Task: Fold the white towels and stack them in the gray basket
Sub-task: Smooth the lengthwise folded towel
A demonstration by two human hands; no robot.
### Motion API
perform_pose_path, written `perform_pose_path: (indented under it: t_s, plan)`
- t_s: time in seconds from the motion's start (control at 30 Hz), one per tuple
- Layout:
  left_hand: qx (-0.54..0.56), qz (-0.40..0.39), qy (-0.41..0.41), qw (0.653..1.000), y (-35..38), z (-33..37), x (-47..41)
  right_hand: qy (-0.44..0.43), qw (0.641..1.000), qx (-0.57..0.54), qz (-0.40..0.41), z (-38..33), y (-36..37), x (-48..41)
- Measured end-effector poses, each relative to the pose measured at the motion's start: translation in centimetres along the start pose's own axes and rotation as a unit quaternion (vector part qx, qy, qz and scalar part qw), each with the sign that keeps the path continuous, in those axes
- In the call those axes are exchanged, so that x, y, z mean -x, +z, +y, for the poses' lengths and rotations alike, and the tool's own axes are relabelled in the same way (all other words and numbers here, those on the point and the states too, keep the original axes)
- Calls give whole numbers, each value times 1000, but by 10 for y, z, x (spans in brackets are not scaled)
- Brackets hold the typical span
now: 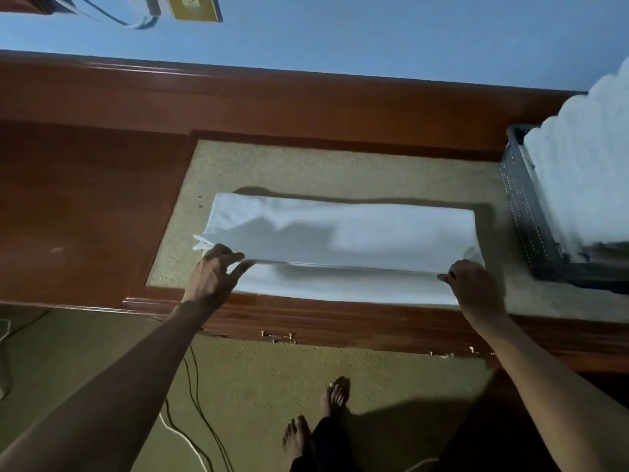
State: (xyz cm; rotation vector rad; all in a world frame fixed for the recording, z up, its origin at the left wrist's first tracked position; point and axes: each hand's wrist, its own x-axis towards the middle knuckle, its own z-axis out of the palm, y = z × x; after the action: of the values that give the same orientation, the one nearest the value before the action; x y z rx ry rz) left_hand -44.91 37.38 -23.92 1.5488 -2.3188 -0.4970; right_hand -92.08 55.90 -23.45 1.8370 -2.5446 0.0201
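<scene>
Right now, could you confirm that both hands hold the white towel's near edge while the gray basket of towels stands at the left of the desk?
Not quite: the head view shows the gray basket at the right of the desk, not the left. The left hand and right hand hold the white towel by its near edge.

Was dim and bluish, lit from behind and left, with dark shadows thrown past the towel onto the mat and rightward from the feet. Looked soft throughout, bowed straight edges near the margins, blew out the stacked towels.
</scene>
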Motion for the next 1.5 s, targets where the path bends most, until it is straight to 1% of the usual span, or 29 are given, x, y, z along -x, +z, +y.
perform_pose_path:
  t_s: [0.1,0.27,0.33,0.4,0.47,0.5,0.53,0.57,0.63,0.7,0.77,0.87,0.9,0.93,1.03,1.1,1.13,1.2,1.3,1.33,1.4,1.5]
  plan:
    - [5,-33,-6,999,12,-8,23,-13,1000,-7,-14,6,16,18]
    - [15,-39,-19,999,23,-14,35,-1,999,-14,-51,7,28,35]
    - [13,-39,-26,999,25,-14,36,17,998,-20,-62,3,27,34]
    - [14,-28,-37,999,25,-6,38,47,993,-31,-99,0,30,32]
    - [-17,-16,-73,997,23,2,37,85,987,-87,-107,-1,31,36]
    - [-45,-4,-103,994,23,6,36,100,982,-126,-94,0,29,40]
    - [-70,18,-129,989,22,12,33,105,982,-141,-69,2,25,44]
    - [-79,43,-143,986,22,18,29,105,986,-127,-37,4,21,46]
    - [-61,74,-137,986,25,36,17,130,986,-99,8,7,16,47]
    - [-36,68,-121,990,33,59,2,193,975,-104,29,6,14,40]
    - [-14,59,-110,992,47,85,-14,262,954,-133,61,9,13,31]
    - [9,40,-85,996,73,127,-37,374,894,-212,127,22,10,8]
    - [15,34,-70,997,83,141,-44,399,877,-230,134,29,11,-1]
    - [21,29,-56,998,92,155,-52,407,871,-243,133,37,11,-10]
    - [35,22,13,999,124,186,-75,376,874,-288,108,60,18,-37]
    - [14,6,67,998,148,203,-90,368,870,-318,84,76,32,-55]
    - [7,-1,80,997,158,212,-96,366,864,-335,82,85,42,-65]
    - [7,-22,91,996,175,230,-107,377,849,-363,79,98,57,-86]
    - [-2,-78,93,993,197,252,-123,389,809,-438,56,106,64,-107]
    - [-17,-105,91,990,204,256,-127,378,808,-448,55,107,66,-111]
    - [-58,-139,91,984,217,260,-131,341,821,-452,75,110,68,-117]
    - [-90,-143,92,981,226,258,-130,339,829,-431,107,114,74,-129]
